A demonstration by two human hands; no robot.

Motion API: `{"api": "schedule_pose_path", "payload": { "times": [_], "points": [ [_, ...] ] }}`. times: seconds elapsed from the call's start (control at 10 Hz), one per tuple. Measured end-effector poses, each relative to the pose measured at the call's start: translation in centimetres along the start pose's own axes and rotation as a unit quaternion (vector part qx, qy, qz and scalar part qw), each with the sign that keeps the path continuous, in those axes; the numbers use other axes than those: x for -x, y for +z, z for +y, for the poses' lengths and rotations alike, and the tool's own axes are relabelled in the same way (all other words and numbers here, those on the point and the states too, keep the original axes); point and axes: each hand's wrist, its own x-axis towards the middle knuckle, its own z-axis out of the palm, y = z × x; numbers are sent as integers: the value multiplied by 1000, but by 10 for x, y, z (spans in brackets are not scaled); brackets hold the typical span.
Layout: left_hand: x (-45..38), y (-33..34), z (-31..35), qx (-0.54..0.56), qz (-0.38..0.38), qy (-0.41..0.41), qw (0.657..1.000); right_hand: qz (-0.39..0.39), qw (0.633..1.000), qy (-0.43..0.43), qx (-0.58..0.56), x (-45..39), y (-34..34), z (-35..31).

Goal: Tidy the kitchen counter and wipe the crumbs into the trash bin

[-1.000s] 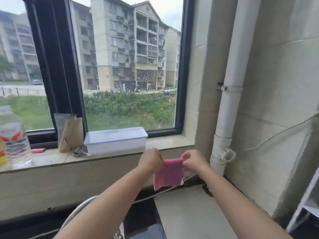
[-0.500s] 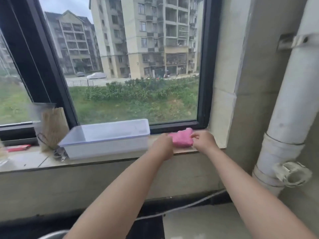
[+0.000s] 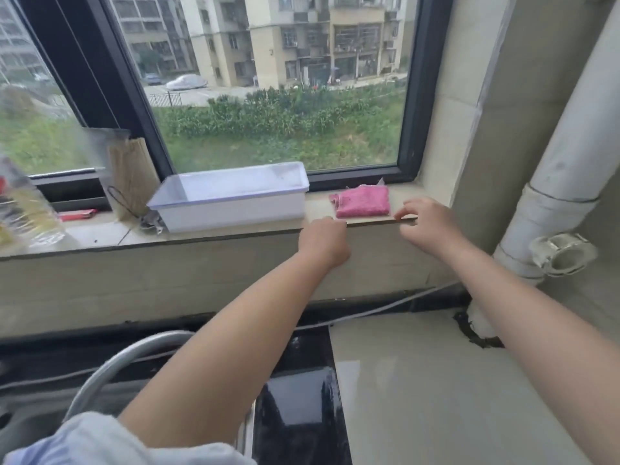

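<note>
In front of me a dark-framed window (image 3: pixel 275 95) looks out on pale apartment blocks, a parked car under a cover and a strip of green plants in flat daylight. Below it runs a beige tiled sill (image 3: pixel 100 234). The wall (image 3: pixel 496 129) to my right is tiled beige too, with a white drainpipe (image 3: pixel 570 156) slanting down it. A glossy pale surface (image 3: pixel 436 391) lies underneath.

I see soft overcast daylight coming through the window (image 3: pixel 275 95), bright and even with only faint shadows, a sheen on the glossy counter (image 3: pixel 436 380) and its black strip, motion blur smearing the bottle (image 3: pixel 23 209) at far left, and wide-angle bending of the pipe (image 3: pixel 570 146).
</note>
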Motion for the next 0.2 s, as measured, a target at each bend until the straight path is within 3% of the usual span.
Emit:
{"api": "schedule_pose_path", "payload": {
  "times": [0.2],
  "points": [
    [79,19,-14,26,-13,22,999,-2,1000,-1,-13,80,-9,-20]
  ]
}}
